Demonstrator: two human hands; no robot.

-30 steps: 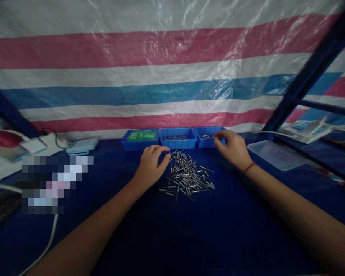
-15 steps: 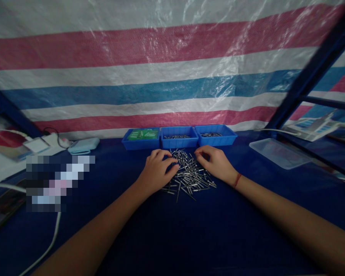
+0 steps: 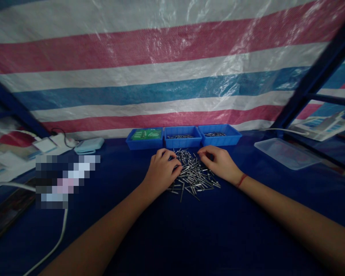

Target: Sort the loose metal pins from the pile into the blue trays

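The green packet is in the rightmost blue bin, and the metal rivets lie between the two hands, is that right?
Not quite: the head view shows the green packet in the leftmost blue bin. The metal rivets do lie between left hand and right hand.

A pile of pins (image 3: 194, 174) lies on the table (image 3: 207, 234), in the middle of the frame. The left hand (image 3: 162, 168) is at its left side, the right hand (image 3: 219, 161) at its right. Behind the pile, three bins (image 3: 183, 143) stand in a row. More pins (image 3: 215, 134) lie in the middle and right bins. A tray (image 3: 289, 155) lies at the right. A sheet (image 3: 166, 71) hangs behind the bins.
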